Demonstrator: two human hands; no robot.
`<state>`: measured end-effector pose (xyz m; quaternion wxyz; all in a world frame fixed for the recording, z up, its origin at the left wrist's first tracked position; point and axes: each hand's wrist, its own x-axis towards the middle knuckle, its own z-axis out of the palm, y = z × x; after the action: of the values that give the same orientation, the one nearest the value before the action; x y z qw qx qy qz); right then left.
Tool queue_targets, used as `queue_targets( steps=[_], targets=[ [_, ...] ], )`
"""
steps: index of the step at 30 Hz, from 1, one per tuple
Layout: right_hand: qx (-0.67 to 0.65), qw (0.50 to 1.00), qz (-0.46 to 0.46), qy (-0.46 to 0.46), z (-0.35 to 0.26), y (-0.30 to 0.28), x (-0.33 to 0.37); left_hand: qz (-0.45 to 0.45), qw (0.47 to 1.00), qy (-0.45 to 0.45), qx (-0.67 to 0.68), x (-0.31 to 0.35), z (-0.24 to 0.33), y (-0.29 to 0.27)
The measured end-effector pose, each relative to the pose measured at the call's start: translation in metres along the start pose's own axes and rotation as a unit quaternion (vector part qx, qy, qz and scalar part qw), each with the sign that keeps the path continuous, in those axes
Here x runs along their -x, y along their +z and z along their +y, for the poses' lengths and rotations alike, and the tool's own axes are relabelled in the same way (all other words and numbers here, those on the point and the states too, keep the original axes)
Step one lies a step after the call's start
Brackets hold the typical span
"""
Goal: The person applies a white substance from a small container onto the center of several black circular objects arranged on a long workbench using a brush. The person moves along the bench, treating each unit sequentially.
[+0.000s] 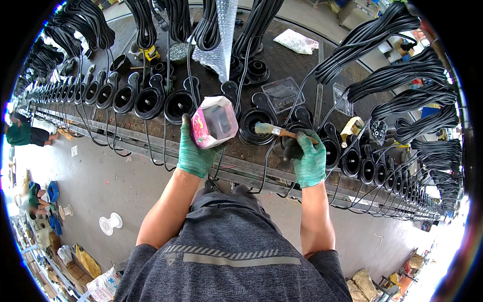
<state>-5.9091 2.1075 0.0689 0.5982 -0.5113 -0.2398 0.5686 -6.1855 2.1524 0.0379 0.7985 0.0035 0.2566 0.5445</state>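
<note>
My left hand (pixel 193 151), in a green glove, grips a pink and white carton (pixel 215 122) with its top cut open and dark stuff inside. It is held above the bench edge. My right hand (pixel 308 156), also gloved, holds a small wooden-handled brush (pixel 274 131). The bristle end points left over a round black cup-shaped part (pixel 256 126) on the bench. A long row of such black parts (pixel 151 100) with cables runs along the bench on both sides.
Coiled black cable bundles (pixel 397 75) hang above the bench. A clear plastic tray (pixel 282 93), a bubble-wrap strip (pixel 219 45) and a plastic bag (pixel 297 41) lie further back. People (pixel 22 133) stand at the left. White spools (pixel 109 223) lie on the floor.
</note>
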Motion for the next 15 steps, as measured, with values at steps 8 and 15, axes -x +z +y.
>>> queue_targets(
  steps=[8,15],
  targets=[
    [0.293,0.951,0.003,-0.099,0.029,-0.01,-0.041,0.02,1.0,0.014,-0.004,0.022,0.004,-0.013],
    [0.354,0.932,-0.073,-0.007,0.037,0.012,-0.08,0.075,0.997,0.031,0.017,0.048,0.006,-0.037]
  ],
)
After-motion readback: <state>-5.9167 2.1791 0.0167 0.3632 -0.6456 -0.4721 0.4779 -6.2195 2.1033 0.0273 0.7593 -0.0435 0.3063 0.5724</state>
